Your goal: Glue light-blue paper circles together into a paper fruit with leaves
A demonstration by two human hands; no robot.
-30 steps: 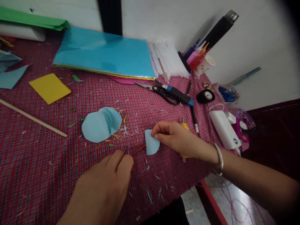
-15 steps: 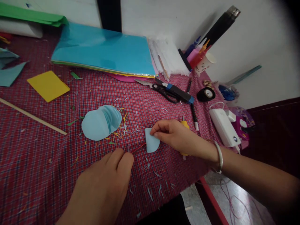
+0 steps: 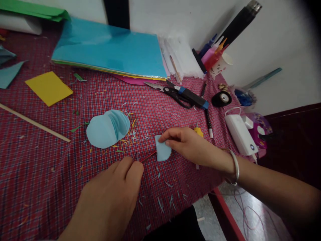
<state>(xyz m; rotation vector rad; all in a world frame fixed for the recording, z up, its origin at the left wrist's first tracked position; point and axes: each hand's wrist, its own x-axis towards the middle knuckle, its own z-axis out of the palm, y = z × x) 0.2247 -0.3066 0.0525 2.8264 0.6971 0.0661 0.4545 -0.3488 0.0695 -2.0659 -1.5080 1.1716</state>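
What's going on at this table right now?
A person is doing paper craft on a red checked tablecloth. The right hand pinches a small folded light-blue paper piece, while the left hand holds a thin red stick whose tip meets that piece. A stack of light-blue paper circles lies just beyond, amid paper trimmings. Scissors and sheets of coloured paper sit farther back.

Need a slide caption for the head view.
Right hand pinches a folded blue paper piece; left hand holds a thin red stick.
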